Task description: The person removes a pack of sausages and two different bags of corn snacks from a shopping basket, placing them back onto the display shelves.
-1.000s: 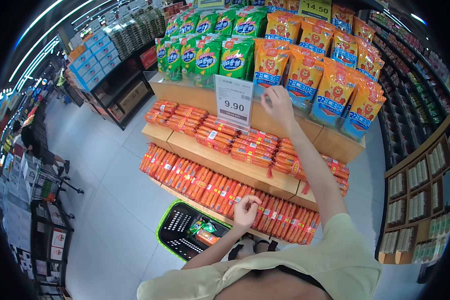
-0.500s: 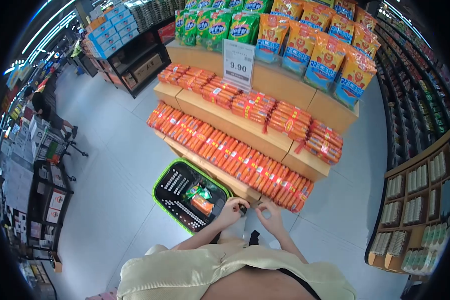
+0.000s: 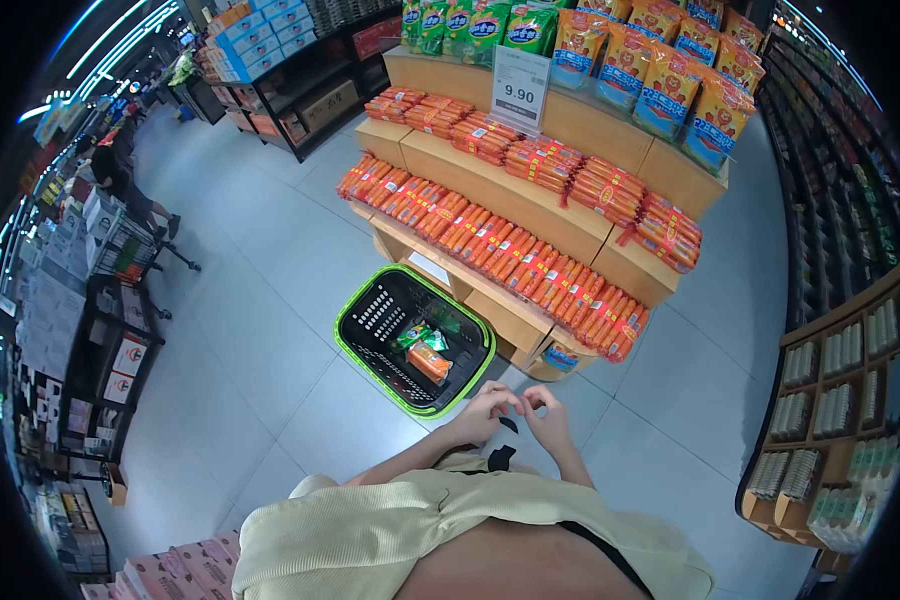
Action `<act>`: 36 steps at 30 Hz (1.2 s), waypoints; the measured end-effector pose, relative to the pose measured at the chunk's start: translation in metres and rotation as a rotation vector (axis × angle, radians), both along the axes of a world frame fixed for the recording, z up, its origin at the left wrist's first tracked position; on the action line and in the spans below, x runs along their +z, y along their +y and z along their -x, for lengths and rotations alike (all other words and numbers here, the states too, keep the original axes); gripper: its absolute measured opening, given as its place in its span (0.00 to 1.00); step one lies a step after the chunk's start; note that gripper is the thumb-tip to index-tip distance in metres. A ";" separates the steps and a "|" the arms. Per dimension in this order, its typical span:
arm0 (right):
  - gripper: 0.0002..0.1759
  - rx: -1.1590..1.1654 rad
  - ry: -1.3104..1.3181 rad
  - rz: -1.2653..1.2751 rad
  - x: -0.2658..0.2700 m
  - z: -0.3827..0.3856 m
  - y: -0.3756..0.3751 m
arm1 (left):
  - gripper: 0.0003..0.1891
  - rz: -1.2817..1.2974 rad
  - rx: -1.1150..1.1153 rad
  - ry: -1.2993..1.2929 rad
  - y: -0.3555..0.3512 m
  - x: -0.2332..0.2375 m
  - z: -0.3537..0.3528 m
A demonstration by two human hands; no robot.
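Observation:
My left hand (image 3: 484, 415) and my right hand (image 3: 547, 418) meet in front of my body. Both have curled fingers, with the fingertips pinched close together. Whatever lies between them, if anything, is too small to make out. Just beyond my left hand, a black shopping basket with a green rim (image 3: 346, 352) stands on the floor against the display. Inside it lie an orange-wrapped pack (image 3: 429, 363) and a green packet (image 3: 422, 336). Neither hand touches the basket's contents.
A stepped wooden display (image 3: 490, 180) holds rows of red-orange sausage packs (image 3: 500, 240), a price sign (image 3: 519, 85) and orange-and-blue bags (image 3: 667, 92). Shelving (image 3: 820, 400) stands at the right. A person (image 3: 120, 180) is beside a shopping cart (image 3: 128, 248) at the left.
My view has shifted, with the display and basket now farther from my body. My hands have come closer together and away from the basket's rim and the display's edge.

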State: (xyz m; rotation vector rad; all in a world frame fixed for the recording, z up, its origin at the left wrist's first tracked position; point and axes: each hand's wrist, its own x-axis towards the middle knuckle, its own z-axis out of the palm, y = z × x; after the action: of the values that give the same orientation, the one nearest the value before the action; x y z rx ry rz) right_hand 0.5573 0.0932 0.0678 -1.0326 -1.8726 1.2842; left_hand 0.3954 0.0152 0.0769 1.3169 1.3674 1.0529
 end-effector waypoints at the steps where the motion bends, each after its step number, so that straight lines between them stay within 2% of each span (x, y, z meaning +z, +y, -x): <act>1: 0.05 0.079 0.019 -0.014 -0.002 0.011 -0.010 | 0.28 0.026 0.002 -0.055 -0.012 -0.005 0.006; 2: 0.06 0.157 0.039 -0.027 -0.004 0.025 -0.021 | 0.29 -0.058 0.011 0.035 -0.024 -0.011 0.013; 6: 0.06 0.286 0.044 0.031 -0.012 0.080 -0.060 | 0.29 -0.073 0.109 0.012 -0.090 -0.018 0.059; 8: 0.06 0.395 -0.157 0.047 -0.007 0.108 -0.077 | 0.27 0.046 0.146 -0.030 -0.128 -0.016 0.091; 11: 0.06 0.431 -0.148 0.117 -0.010 0.147 -0.111 | 0.27 0.109 0.205 0.016 -0.190 -0.037 0.131; 13: 0.06 0.480 -0.176 0.188 -0.024 0.165 -0.126 | 0.25 0.192 0.268 -0.051 -0.221 -0.038 0.155; 15: 0.06 0.483 -0.304 0.210 -0.061 0.168 -0.132 | 0.23 0.134 0.273 -0.176 -0.241 -0.057 0.175; 17: 0.07 0.458 -0.355 0.172 -0.117 0.149 -0.133 | 0.21 0.127 0.292 -0.135 -0.245 -0.049 0.186; 20: 0.11 0.338 -0.728 0.212 -0.252 0.074 -0.131 | 0.21 0.120 0.307 -0.109 -0.236 -0.047 0.193; 21: 0.11 0.343 -0.861 0.351 -0.291 0.039 -0.130 | 0.21 0.125 0.340 -0.125 -0.229 -0.045 0.196; 22: 0.12 0.385 -1.247 0.713 -0.271 0.036 -0.125 | 0.21 0.124 0.373 -0.137 -0.220 -0.046 0.202; 24: 0.12 0.171 -1.150 0.560 -0.345 -0.029 -0.145 | 0.21 0.171 0.394 -0.156 -0.205 -0.050 0.212; 25: 0.12 0.179 -1.146 0.571 -0.322 -0.011 -0.144 | 0.21 0.216 0.419 -0.189 -0.201 -0.054 0.215; 27: 0.13 -0.258 -1.039 0.981 -0.273 0.033 -0.143 | 0.21 0.242 0.409 -0.163 -0.188 -0.058 0.229; 29: 0.16 -0.046 -1.022 0.991 -0.255 0.086 -0.127 | 0.21 0.291 0.403 -0.122 -0.174 -0.052 0.246; 31: 0.15 0.129 -0.913 0.555 -0.317 0.116 -0.119 | 0.21 0.297 0.348 -0.048 -0.158 -0.051 0.268; 32: 0.16 0.075 -0.851 0.552 -0.301 0.147 -0.109 | 0.22 0.302 0.319 0.028 -0.149 -0.050 0.279; 34: 0.14 0.127 -0.692 0.474 -0.312 0.194 -0.088 | 0.22 0.313 0.290 0.144 -0.129 -0.051 0.299; 36: 0.11 0.019 -0.421 0.663 -0.264 0.240 -0.063 | 0.21 0.335 0.302 0.194 -0.115 -0.060 0.320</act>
State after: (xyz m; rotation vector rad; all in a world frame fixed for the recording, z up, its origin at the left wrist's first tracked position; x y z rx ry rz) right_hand 0.3173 0.0299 -0.1964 -1.7372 -1.7678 1.8760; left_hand 0.0758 -0.0996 0.0169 1.0038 1.8430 0.8549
